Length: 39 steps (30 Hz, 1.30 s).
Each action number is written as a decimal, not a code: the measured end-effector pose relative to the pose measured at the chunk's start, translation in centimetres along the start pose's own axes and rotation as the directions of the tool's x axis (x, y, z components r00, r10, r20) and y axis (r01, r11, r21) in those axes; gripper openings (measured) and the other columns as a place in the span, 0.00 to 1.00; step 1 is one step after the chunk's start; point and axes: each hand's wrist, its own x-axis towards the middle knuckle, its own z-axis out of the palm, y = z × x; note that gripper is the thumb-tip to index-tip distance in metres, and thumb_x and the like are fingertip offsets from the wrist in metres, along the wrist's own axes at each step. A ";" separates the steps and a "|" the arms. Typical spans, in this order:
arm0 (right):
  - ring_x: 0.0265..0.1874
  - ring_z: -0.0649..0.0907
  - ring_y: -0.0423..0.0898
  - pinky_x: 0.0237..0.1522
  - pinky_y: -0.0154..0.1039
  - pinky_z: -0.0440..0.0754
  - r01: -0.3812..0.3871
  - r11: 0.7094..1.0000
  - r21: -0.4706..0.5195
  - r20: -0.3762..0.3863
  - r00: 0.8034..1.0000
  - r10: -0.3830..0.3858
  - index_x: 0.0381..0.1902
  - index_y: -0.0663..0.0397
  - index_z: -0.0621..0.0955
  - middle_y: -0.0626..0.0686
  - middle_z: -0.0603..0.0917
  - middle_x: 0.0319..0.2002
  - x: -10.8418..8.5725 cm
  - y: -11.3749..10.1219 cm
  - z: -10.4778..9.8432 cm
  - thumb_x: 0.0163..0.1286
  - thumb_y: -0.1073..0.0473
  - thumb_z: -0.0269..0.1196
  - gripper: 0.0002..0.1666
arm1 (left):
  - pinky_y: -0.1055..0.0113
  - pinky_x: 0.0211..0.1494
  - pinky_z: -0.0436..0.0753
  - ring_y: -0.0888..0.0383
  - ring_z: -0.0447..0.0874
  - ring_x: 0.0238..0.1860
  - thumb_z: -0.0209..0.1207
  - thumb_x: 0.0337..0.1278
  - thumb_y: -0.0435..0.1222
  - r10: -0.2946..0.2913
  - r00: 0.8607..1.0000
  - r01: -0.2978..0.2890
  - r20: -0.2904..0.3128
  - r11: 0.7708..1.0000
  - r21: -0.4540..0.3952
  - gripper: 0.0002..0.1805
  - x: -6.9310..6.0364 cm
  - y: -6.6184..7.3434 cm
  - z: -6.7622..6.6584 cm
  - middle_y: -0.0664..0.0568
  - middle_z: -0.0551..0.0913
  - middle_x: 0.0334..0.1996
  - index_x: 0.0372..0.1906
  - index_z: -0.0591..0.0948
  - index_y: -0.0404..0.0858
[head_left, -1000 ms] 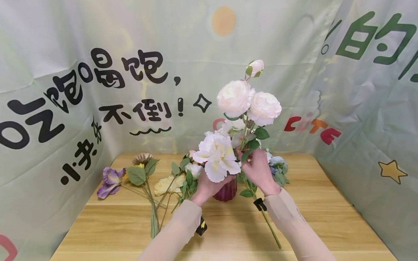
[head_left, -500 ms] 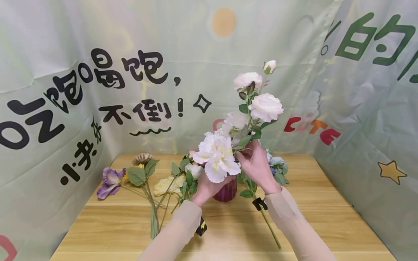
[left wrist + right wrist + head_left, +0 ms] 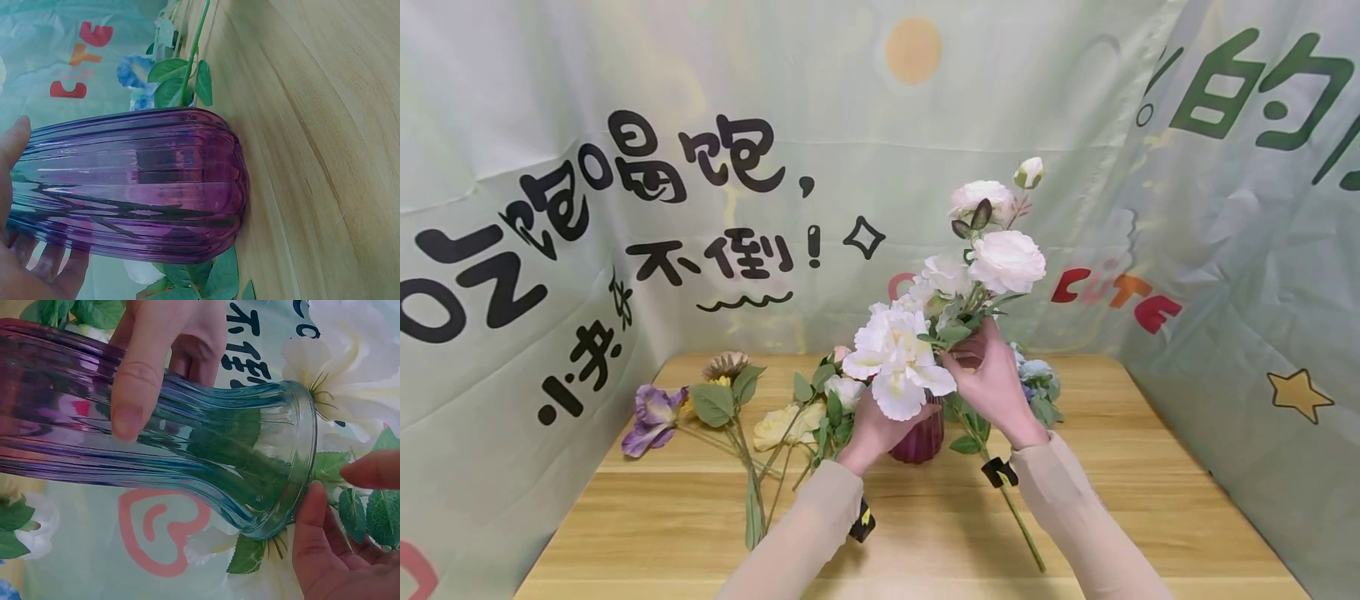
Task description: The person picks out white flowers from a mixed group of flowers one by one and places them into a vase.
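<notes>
The left hand (image 3: 880, 429) holds the vase (image 3: 150, 187), with the thumb on one side and the fingers bent round the other. The vase stands on the desk (image 3: 925, 533) — it is purple low down and blue near the top, and dark stems show through the glass.

The right hand (image 3: 996, 387) is up at the mouth of the vase, with a finger right by the rim. It pinches the leafy stem of the pink roses (image 3: 1007, 260) between thumb and fingers. The roses are just above this hand. I cannot tell how far down their stem goes.

A big white flower (image 3: 898, 367) is right above the left hand. To the left of that hand lie a yellow flower (image 3: 784, 427), a brown flower (image 3: 726, 365) and a purple flower (image 3: 653, 421) — the purple one is farthest away. Blue flowers (image 3: 1040, 379) are behind the right hand, to its right. A long green stem (image 3: 1025, 529) lies on the desk below it. Behind both hands hangs a cloth (image 3: 835, 83) with black writing.
</notes>
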 end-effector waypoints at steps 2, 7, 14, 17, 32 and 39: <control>0.46 0.88 0.57 0.52 0.45 0.87 -0.008 1.000 0.030 0.009 1.000 0.008 0.56 0.64 0.66 0.66 0.85 0.45 -0.1 0.1 -0.1 0.69 0.63 0.65 0.25 | 0.56 0.64 0.82 0.52 0.81 0.62 0.75 0.49 0.48 0.016 1.000 -0.016 0.006 1.000 0.022 0.37 0.0 0.0 0.0 0.50 0.83 0.60 0.65 0.75 0.41; 0.51 0.86 0.57 0.54 0.37 0.85 -0.041 0.991 0.124 0.027 0.999 0.038 0.60 0.63 0.65 0.65 0.82 0.51 0.0 0.4 -0.4 0.69 0.61 0.65 0.28 | 0.56 0.64 0.82 0.52 0.81 0.63 0.74 0.50 0.48 0.024 1.000 -0.024 0.005 0.999 0.031 0.38 0.1 -0.1 0.0 0.50 0.83 0.61 0.65 0.75 0.42; 0.58 0.83 0.60 0.61 0.45 0.82 -0.083 0.983 0.165 0.042 0.996 0.077 0.66 0.64 0.64 0.66 0.79 0.59 -0.3 0.3 -0.7 0.74 0.54 0.61 0.31 | 0.57 0.63 0.82 0.53 0.82 0.62 0.74 0.50 0.49 0.007 1.000 -0.008 0.019 0.999 0.032 0.37 0.2 -0.1 -0.1 0.51 0.83 0.60 0.65 0.75 0.42; 0.51 0.86 0.59 0.58 0.48 0.85 -0.045 0.982 0.182 0.011 0.999 0.044 0.67 0.65 0.66 0.67 0.81 0.57 -0.3 0.3 -0.7 0.78 0.55 0.56 0.27 | 0.57 0.62 0.83 0.53 0.83 0.60 0.74 0.50 0.50 -0.015 0.999 0.014 0.029 1.000 0.018 0.36 0.3 -0.1 -0.1 0.51 0.85 0.58 0.63 0.76 0.42; 0.26 0.74 0.39 0.37 0.30 0.73 0.018 0.984 0.176 -0.102 0.995 0.000 0.43 0.69 0.79 0.61 0.82 0.34 -0.6 0.2 -1.1 0.75 0.67 0.42 0.18 | 0.54 0.64 0.82 0.51 0.82 0.61 0.75 0.47 0.49 -0.050 0.999 0.051 0.013 0.996 -0.068 0.39 0.0 -0.1 0.0 0.49 0.83 0.60 0.65 0.74 0.42; 0.30 0.80 0.28 0.37 0.24 0.79 0.093 0.964 0.247 -0.138 0.989 -0.060 0.48 0.73 0.81 0.67 0.85 0.38 -0.4 0.3 -0.7 0.73 0.70 0.49 0.16 | 0.54 0.64 0.82 0.50 0.82 0.62 0.75 0.47 0.50 -0.050 0.999 0.050 0.007 0.996 -0.073 0.40 -0.1 -0.1 0.1 0.49 0.83 0.61 0.66 0.74 0.42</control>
